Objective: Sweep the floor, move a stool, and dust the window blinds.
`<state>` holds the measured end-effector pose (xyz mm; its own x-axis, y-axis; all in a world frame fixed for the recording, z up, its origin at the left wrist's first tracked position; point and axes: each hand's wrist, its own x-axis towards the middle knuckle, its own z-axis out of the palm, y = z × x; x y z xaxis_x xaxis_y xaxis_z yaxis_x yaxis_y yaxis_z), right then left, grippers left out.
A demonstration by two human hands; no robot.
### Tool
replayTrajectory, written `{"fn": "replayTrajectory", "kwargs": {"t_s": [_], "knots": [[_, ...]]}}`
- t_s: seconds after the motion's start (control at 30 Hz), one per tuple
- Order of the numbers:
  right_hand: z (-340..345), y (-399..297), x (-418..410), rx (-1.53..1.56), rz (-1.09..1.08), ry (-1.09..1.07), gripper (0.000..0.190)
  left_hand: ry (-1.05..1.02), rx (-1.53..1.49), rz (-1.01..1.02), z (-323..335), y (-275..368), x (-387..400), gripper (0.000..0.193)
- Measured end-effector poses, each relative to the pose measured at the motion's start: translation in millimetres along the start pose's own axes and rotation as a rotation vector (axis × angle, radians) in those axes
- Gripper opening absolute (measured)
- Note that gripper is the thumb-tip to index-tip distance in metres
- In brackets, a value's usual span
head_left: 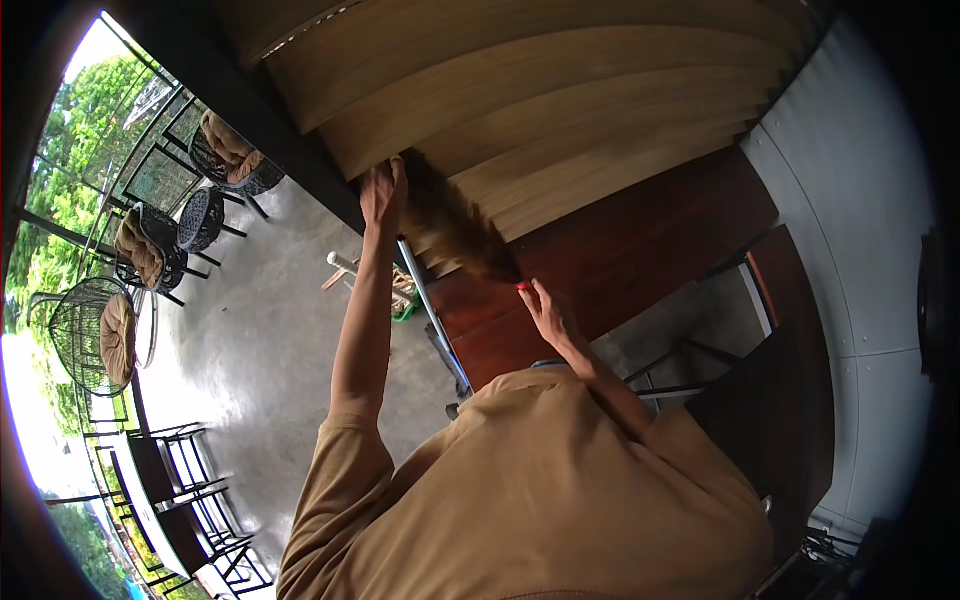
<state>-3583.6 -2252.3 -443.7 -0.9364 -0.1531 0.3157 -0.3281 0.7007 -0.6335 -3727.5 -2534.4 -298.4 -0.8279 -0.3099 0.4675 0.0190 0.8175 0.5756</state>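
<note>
My right hand point(549, 309) is closed around the red handle end point(523, 286) of a feather duster. The duster's brown feathers point(457, 221) are blurred and stretch up and left across the wooden steps point(517, 142) of a staircase. My left hand point(383, 193) is raised at the left edge of a step, close beside the far end of the feathers. Its fingertips are partly hidden at the board's edge, so its grip there is unclear. Below the steps lies a dark red wooden tabletop point(502, 341).
A dark beam point(277, 127) borders the stairs on the left. A pole point(427, 300) stands near a green-rimmed basket point(406, 306) on the concrete floor point(262, 322). Wicker chairs point(150, 247) with cushions are farther left. Grey wall panels point(825, 187) rise on the right, by a dark table point(780, 405).
</note>
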Motion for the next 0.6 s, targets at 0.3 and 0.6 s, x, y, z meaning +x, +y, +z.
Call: {"fn": "replayTrajectory", "kwargs": {"t_s": [0.3,0.6], "knots": [[1,4,-4,0.002,-0.092,0.076,0.041,0.018,0.008,-0.012,-2,4,3,0.044],[-9,-6,-12,0.020,0.061,-0.055,0.043,-0.029,-0.005,0.014,1,-2,6,0.046]]}}
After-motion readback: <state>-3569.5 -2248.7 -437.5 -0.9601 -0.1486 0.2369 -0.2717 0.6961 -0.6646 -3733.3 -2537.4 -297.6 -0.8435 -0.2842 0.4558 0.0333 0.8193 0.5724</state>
